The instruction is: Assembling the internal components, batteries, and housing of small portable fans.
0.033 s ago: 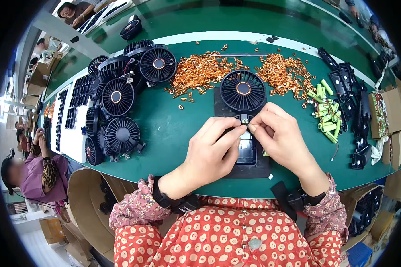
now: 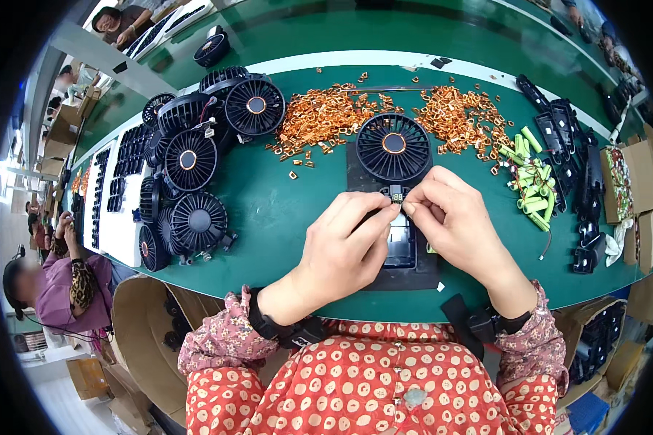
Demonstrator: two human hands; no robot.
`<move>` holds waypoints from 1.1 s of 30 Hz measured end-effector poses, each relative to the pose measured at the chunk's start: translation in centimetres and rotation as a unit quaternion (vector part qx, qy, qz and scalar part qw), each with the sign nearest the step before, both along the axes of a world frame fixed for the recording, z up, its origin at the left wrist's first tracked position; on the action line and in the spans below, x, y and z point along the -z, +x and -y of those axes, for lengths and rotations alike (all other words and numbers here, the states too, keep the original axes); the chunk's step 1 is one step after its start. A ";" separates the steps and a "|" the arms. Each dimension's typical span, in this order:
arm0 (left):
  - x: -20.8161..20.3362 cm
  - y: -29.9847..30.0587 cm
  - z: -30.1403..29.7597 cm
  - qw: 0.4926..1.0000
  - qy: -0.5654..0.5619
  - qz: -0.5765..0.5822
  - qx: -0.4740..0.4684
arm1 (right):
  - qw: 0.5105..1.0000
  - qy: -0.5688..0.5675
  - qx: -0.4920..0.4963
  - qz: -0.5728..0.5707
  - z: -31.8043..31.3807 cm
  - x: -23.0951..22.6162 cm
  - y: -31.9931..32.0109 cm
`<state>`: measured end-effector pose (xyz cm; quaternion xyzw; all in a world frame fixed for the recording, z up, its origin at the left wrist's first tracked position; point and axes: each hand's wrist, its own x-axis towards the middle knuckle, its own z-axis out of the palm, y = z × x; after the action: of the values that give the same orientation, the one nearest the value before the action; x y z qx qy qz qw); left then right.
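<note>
A black handheld fan [image 2: 394,148] lies face up on a dark mat [image 2: 425,270], its round grille away from me and its open handle housing [image 2: 401,250] toward me. Where grille and handle meet, a small digital display board [image 2: 397,197] shows between my fingertips. From its left side my left hand [image 2: 345,250] pinches it, thumb and index finger together. My right hand [image 2: 453,217] pinches at its right edge, the other fingers curled in. The fingers hide most of the board and the upper part of the handle.
Black fan heads [image 2: 191,159] are heaped on the left beside a white tray [image 2: 127,206]. Beyond the fan lie piles of orange clips [image 2: 326,119]. To the right are green battery cells [image 2: 533,185] and black handle casings [image 2: 586,192]. A co-worker [image 2: 69,290] sits at far left.
</note>
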<state>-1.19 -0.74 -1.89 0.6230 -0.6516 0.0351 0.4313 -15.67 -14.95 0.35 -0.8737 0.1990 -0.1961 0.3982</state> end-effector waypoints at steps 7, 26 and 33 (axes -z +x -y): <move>0.1 0.1 0.2 0.998 0.008 0.055 0.001 | 0.998 0.044 0.000 0.046 1.6 0.3 -2.2; -1.9 -0.5 0.2 0.977 0.117 0.179 -0.008 | 0.987 -0.072 -0.084 -0.115 1.1 -1.6 -5.9; -1.1 -0.2 0.0 0.997 0.047 0.068 -0.007 | 0.998 -0.018 -0.055 -0.022 -1.3 -0.2 -6.6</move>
<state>-1.37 -0.77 -0.80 0.6433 -0.6760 0.0495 0.3560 -22.26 -13.69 0.51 -0.8944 0.1559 -0.1580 0.3884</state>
